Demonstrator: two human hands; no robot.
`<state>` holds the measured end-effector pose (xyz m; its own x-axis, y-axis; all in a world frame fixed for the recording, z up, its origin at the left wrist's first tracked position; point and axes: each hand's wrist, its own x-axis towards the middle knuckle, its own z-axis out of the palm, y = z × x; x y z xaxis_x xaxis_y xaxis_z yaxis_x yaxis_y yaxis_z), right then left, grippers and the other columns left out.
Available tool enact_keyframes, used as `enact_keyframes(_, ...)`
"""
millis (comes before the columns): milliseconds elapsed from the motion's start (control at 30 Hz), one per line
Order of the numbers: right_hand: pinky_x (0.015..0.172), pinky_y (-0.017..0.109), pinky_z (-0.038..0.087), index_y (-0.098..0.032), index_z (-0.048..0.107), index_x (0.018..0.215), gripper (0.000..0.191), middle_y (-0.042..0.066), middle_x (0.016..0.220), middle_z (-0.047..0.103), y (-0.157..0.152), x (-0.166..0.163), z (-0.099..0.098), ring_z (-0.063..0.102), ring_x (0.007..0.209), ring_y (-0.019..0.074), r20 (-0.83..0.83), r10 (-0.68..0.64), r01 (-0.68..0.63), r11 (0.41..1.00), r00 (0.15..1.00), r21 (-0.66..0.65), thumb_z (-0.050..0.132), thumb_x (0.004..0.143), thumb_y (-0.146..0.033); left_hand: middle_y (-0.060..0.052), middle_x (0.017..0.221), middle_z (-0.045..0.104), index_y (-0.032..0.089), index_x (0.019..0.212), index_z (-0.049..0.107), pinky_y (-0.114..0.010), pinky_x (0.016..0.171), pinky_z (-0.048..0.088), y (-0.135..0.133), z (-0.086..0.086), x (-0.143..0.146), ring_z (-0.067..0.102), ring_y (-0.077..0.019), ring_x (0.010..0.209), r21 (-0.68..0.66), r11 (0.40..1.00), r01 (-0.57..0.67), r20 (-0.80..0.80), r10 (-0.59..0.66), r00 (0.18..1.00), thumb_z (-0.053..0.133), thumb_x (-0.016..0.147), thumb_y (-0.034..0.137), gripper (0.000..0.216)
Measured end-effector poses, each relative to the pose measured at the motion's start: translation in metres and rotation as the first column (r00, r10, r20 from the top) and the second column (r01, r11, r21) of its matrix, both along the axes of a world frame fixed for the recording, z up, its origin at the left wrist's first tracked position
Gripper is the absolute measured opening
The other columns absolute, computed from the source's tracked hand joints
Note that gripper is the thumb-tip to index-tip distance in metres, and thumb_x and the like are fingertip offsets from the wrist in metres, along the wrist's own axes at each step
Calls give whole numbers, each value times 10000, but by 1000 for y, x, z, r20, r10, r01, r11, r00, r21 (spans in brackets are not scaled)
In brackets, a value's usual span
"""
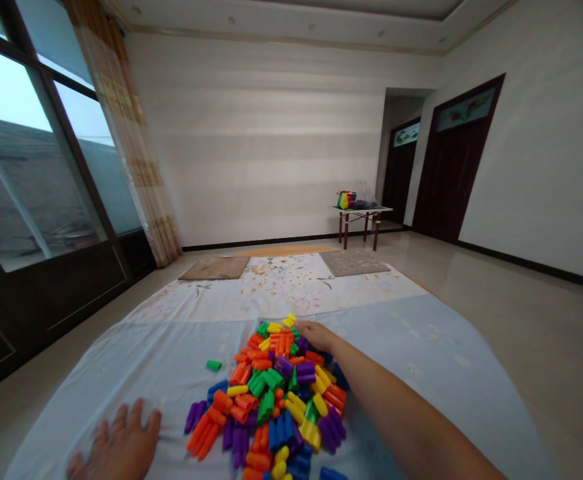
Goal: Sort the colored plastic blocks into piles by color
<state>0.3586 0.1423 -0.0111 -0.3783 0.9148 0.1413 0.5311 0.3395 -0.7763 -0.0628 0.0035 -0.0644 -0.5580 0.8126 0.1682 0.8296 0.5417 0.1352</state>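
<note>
A heap of plastic bullet-shaped blocks [276,393] in orange, green, purple, blue and yellow lies on a pale blue sheet [421,360] on the floor. My right hand [315,335] reaches over the heap's far edge and rests on the blocks there, next to some yellow and orange pieces; whether its fingers grip one is hidden. My left hand [118,447] lies flat on the sheet, fingers spread, left of the heap and holding nothing. A single green block [214,365] lies apart on the left.
A flowered white sheet [281,287] and two mats [216,268] lie further on. A small red-legged table [361,213] with bags stands by the far wall. Dark doors [451,167] are on the right, big windows [26,173] and a curtain on the left.
</note>
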Motion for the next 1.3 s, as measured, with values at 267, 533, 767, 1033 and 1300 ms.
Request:
enact_keyframes(267,1106,457,263,-165,584,1231,850,136,1332,537,-55,53,-19,444,1275,276,-177,-234,236,972,956,-8,292,761,-810,-114,1500,276,187,1397,354,-582,1078,159,-3,11,15,215,-325,1372,-56,997,-46,-10,46,999,297,803,454,654)
enact_keyframes(533,1129,433,237,-201,518,1300,810,96,1379,494,-99,10,-5,372,1330,254,-369,-97,67,993,924,-93,279,790,-784,-57,1535,198,202,1428,293,-548,1093,142,-6,20,23,177,-293,1391,-114,990,-77,-19,76,997,161,848,493,662)
enact_keyframes(767,1098,440,308,-151,548,1258,764,149,1313,542,-111,60,-32,457,1262,273,-274,-334,346,938,902,-7,305,822,-730,-71,1538,183,200,1438,268,-532,1102,120,-9,14,16,151,-311,1396,-63,992,-113,14,114,993,168,827,536,705)
enact_keyframes(1033,1079,401,354,-151,598,1201,575,140,1252,590,-120,66,-52,513,1199,258,-206,-346,373,922,915,107,378,860,-558,-162,1481,302,148,1411,331,-570,1074,184,-20,24,4,244,-330,1366,-57,994,-98,161,106,981,201,806,487,706)
enact_keyframes(1300,1056,405,389,-178,627,1166,534,119,1212,622,-124,75,-50,543,1172,257,-244,-334,363,928,910,84,401,847,-541,-112,1442,391,264,1430,281,-594,1067,171,-105,15,-7,274,-322,1356,88,986,-142,103,133,986,324,746,505,726)
